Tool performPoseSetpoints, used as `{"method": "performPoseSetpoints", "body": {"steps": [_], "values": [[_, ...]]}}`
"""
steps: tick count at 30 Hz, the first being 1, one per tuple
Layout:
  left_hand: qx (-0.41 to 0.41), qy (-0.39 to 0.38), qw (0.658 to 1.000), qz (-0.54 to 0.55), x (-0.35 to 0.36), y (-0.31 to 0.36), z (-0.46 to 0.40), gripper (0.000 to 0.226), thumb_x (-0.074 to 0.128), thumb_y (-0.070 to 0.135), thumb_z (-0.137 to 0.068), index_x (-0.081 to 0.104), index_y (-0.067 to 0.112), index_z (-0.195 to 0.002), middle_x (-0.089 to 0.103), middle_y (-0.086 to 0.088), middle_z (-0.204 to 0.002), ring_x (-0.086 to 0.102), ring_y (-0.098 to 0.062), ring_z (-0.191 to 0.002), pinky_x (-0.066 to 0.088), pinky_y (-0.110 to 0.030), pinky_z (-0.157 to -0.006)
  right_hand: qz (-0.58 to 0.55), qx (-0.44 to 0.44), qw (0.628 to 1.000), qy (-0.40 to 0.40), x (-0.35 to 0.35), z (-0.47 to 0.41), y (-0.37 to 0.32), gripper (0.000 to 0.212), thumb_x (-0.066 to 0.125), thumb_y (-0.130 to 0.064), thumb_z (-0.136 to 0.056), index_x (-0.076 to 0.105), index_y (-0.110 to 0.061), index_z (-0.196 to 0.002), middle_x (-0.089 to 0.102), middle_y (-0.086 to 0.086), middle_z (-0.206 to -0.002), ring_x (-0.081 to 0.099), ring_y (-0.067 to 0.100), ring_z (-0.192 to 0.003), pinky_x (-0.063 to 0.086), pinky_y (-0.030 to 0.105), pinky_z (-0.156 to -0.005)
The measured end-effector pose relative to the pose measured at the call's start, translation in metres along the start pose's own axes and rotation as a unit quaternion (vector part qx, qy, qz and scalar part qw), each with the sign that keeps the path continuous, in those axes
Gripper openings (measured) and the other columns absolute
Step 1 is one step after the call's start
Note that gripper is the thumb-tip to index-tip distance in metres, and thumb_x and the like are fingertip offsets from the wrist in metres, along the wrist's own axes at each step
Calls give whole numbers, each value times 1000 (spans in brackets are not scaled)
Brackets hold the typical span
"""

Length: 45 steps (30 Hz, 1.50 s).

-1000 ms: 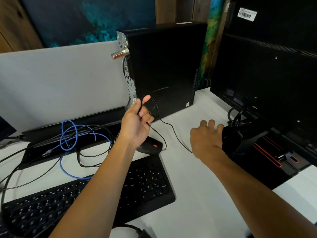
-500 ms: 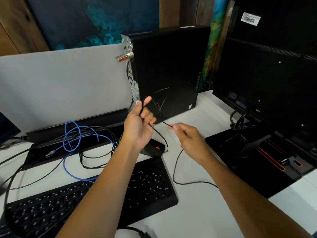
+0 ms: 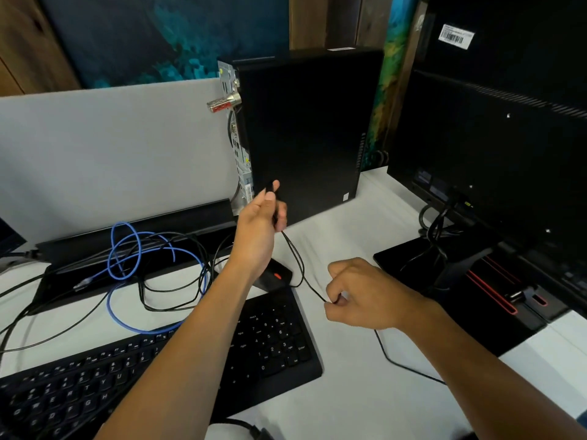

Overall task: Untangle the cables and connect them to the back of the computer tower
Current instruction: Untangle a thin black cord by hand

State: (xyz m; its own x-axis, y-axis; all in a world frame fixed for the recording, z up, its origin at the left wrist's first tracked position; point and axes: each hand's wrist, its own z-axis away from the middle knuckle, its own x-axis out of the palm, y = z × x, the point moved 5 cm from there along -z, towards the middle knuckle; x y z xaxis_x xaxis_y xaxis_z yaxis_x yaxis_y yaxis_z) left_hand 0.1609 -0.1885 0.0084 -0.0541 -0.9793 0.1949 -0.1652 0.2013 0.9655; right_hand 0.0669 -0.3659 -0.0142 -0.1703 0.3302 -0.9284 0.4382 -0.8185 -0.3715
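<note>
White desk [image 3: 365,404], grey partition panel [image 3: 111,147] behind, wooden wall [image 3: 19,52] with blue-green painting [image 3: 165,36] beyond.

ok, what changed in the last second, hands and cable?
The right hand left the monitor base, pinched the thin black cable and drew it back toward the person, near the keyboard. The left hand kept gripping the cable's upper end beside the tower. Blue cable and mouse unchanged.

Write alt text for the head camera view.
Left hand and right hand pinch a thin black cable stretched between them before an upright black computer tower. A tangled blue cable lies left, a black keyboard below.
</note>
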Motion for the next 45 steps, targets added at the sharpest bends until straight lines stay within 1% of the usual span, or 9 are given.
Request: {"method": "performPoseSetpoints", "body": {"steps": [5,12,21,26,29,35,38,41,45], "values": [[70,-114,966,-221,19,-4,10,24,40,26,-110,59,27,-126,47,4,-68,47,-14,-71,41,-23,-71,-113,-106,972,179,-47,3,-26,34,77,-28,-89,59,-19,-62,45,-6,-72,47,11,-65,36,16,-60],[-43,-216,972,-78,36,-22,35,33,36,10,-110,66,13,-123,56,-5,-67,54,-23,-67,45,-35,-82,-70,-18,918,391,-94,-18,6,14,74,-28,-94,78,-17,-88,51,-5,-77,51,-4,-71,34,6,-63],[-147,-151,962,171,28,-27,43,38,40,25,-108,64,6,-130,37,0,-71,34,-11,-56,44,-29,-70,-97,59,930,350,-75,-29,30,10,79,-33,-89,82,-23,-91,50,-15,-75,49,-2,-68,34,9,-59],[-115,-155,976,103,27,-32,46,23,52,4,-103,67,8,-120,41,4,-66,36,-10,-56,46,-29,-70,-58,90,935,337,-68,-31,35,14,82,-32,-86,82,-18,-87,52,-11,-80,51,3,-72,35,4,-63],[-81,-141,986,25,26,-31,44,22,54,-4,-100,68,10,-111,40,4,-63,41,-9,-54,44,-33,-70,-20,94,937,336,-70,-35,32,18,79,-37,-88,81,-20,-85,55,-7,-81,51,13,-81,46,28,-75],[-6,-58,992,-108,23,-22,42,22,48,-2,-101,59,9,-84,45,6,-66,42,-11,-58,49,-38,-63,145,140,968,148,-63,-45,20,17,62,-49,-96,74,-37,-96,63,-14,-114,41,17,-127,13,51,-110],[3,-71,991,-109,31,-16,46,29,45,-5,-99,57,15,-81,41,-8,-77,39,-18,-69,52,-30,-64,-11,78,995,54,-53,-57,5,35,58,-15,-92,68,-34,-120,70,-6,-116,58,19,-121,34,51,-114],[6,-74,992,-102,29,-14,45,28,46,-4,-100,55,16,-82,47,-9,-80,48,-13,-70,51,-27,-62,-297,75,951,-28,-45,-65,6,38,53,-2,-84,73,-18,-112,72,15,-110,70,32,-99,57,53,-94],[5,-68,993,-99,28,-12,45,22,55,2,-101,50,12,-82,47,2,-73,45,-9,-63,48,-28,-58,-504,70,858,-69,-32,-69,22,55,50,2,-71,60,8,-124,55,39,-121,53,35,-97,40,45,-82]]}}
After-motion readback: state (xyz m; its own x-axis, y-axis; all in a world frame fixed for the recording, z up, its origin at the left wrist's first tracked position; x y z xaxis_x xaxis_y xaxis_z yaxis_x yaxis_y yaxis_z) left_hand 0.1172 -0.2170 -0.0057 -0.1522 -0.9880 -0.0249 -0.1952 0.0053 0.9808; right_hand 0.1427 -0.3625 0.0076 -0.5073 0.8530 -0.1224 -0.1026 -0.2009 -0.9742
